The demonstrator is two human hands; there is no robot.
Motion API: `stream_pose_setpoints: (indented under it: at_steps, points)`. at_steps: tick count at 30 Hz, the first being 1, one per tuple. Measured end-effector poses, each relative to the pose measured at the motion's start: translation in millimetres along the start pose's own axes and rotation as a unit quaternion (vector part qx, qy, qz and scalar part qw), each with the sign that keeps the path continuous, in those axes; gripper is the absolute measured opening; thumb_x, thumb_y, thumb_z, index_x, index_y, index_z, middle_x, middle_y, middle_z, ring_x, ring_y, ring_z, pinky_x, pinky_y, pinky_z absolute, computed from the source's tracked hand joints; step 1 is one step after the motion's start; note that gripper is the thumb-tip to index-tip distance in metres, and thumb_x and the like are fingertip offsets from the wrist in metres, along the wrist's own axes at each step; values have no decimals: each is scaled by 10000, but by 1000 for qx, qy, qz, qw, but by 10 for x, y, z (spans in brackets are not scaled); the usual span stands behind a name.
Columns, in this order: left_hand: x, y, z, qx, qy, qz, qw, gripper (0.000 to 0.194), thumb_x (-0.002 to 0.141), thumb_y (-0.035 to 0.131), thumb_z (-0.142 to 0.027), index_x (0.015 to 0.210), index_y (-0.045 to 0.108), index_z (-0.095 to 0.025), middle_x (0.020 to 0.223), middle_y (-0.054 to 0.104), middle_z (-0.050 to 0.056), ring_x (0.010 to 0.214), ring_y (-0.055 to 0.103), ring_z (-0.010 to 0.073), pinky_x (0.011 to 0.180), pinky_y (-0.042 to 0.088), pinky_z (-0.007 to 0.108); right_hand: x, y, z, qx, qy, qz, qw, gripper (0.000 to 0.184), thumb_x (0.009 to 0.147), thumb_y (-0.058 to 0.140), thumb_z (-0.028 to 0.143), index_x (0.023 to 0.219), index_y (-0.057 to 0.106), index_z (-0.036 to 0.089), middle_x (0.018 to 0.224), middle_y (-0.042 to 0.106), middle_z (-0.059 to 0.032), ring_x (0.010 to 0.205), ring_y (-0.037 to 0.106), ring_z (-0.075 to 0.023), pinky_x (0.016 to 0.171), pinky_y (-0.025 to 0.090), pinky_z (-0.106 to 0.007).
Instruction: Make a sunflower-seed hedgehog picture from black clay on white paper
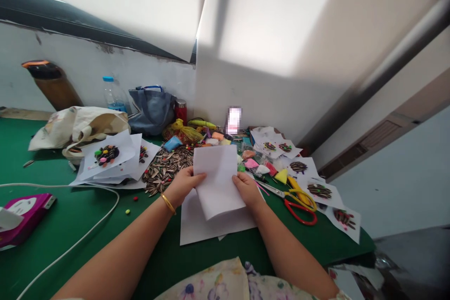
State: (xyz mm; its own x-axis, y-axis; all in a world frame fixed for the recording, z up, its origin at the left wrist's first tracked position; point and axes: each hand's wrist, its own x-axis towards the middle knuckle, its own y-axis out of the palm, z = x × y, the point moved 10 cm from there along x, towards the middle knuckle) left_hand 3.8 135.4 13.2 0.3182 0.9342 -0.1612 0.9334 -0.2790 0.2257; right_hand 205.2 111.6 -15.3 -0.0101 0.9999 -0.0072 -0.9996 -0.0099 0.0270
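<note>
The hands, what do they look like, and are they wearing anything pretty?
The left hand has a shiny gold-coloured bangle at its wrist. The right hand has nothing on its wrist. No gloves show, and the forearms are uncovered. Below, the cream clothing has purple flowers.

A shiny gold bangle (168, 204) circles the wrist behind the left grip (183, 185); cream clothing (214, 286) carries purple, pink and orange floral print.
</note>
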Motion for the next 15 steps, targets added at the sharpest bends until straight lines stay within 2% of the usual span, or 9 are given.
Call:
stream_pose_setpoints:
  at_steps: [4,7,12,15]
  points:
    - [39,-155,-28,5,23,-58,998,503,565,799,-515,859,703,-119,831,718,91,682,635,199,608,491,298,3,57,-5,-1,1,1,1000,341,756,629,521,860,632,196,755,639,-9,679,578,-180,647,471,-295]
    - [42,-177,-46,-27,30,-67,997,515,617,739,-586,850,691,-130,800,712,79,661,624,181,598,487,284,1,72,2,-8,0,-4,1000,356,754,620,539,847,628,195,742,635,-9,683,575,-177,629,465,-284]
    - [45,-155,-145,-58,56,-35,996,525,580,822,-412,1014,661,-164,943,710,68,802,650,199,690,505,282,-26,102,-40,-17,20,16,1000,368,745,633,541,872,646,196,759,646,-4,641,563,-155,592,447,-266]
    - [66,-285,-175,-48,78,-73,993,459,587,816,-427,917,664,-147,841,696,51,708,625,166,623,479,250,-34,147,-50,-14,24,35,999,366,746,635,535,888,660,199,762,648,2,623,560,-145,583,442,-262]
